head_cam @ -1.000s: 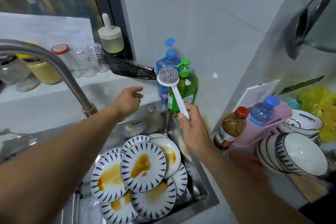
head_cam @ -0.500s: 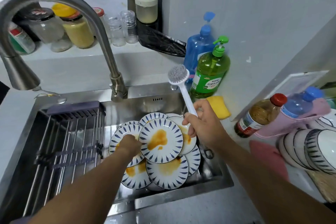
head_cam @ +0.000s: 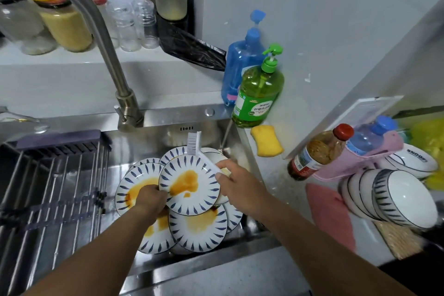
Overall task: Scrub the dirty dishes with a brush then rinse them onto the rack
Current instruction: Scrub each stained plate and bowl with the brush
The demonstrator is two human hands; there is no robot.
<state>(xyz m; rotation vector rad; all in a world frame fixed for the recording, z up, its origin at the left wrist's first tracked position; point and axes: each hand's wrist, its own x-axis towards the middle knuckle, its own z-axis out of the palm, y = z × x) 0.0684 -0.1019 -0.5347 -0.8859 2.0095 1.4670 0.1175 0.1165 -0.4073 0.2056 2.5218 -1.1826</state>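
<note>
Now the left hand [head_cam: 150,202] pinches the rim of the top plate [head_cam: 191,184] on the stained pile in the sink [head_cam: 153,142]; the right hand [head_cam: 236,186] grips the brush [head_cam: 195,144] — bristles hovering at its far edge. Best to steady the plate firmly — scrub the brown stain first.

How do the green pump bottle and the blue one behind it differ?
The green pump bottle stands in front, at the sink's corner; the blue pump bottle stands behind it against the wall. The green one bears a large green label; the blue one shows only a small pink tag. Both are translucent, upright pump bottles.
</note>
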